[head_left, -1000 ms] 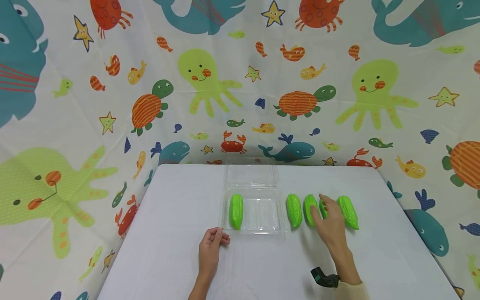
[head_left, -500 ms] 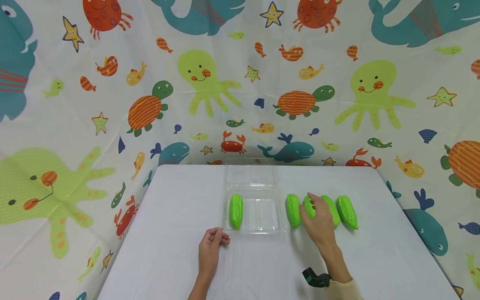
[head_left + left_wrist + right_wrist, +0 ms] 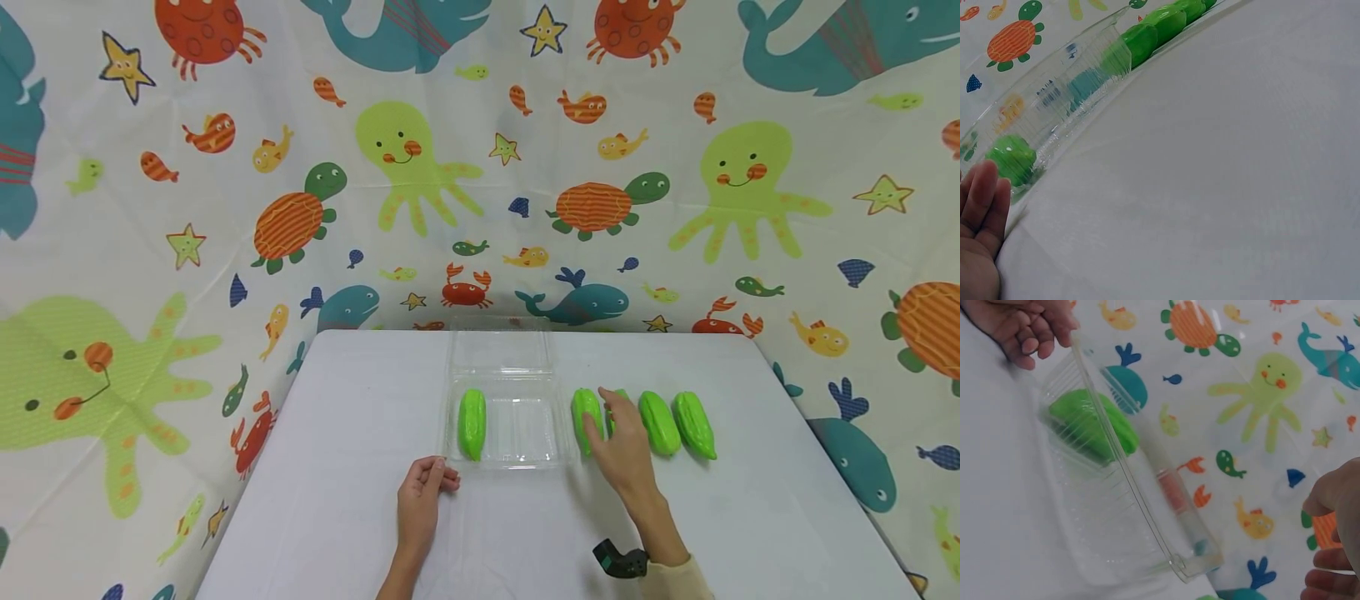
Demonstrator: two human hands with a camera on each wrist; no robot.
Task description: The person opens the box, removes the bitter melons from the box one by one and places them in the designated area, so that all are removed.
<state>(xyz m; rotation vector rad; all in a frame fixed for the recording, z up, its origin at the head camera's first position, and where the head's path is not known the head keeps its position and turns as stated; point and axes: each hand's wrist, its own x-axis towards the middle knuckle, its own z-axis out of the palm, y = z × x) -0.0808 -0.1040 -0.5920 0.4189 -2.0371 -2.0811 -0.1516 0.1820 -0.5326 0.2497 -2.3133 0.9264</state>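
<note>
A clear plastic clamshell container [image 3: 525,429] lies with its lid [image 3: 502,348] folded back. One ridged green fruit [image 3: 472,425], elongated and glossy, sits in its left side. My left hand [image 3: 422,504] pinches the container's near left corner, as the right wrist view shows from above the tray. To the right of the container is a row of similar fruits: one [image 3: 587,421] nearest, another mostly behind my right hand [image 3: 624,446], then a third [image 3: 659,423] and the rightmost one [image 3: 694,425]. My right hand hovers over the second, thumb and fingers spread, holding nothing.
A white-covered table [image 3: 330,417] carries everything. Behind it hangs a cloth [image 3: 517,125] printed with sea animals. A black strap device [image 3: 620,558] is on my right wrist.
My right hand has moved left along the row, from over the third fruit to over the second, uncovering the third. The left hand and container have stayed put.
</note>
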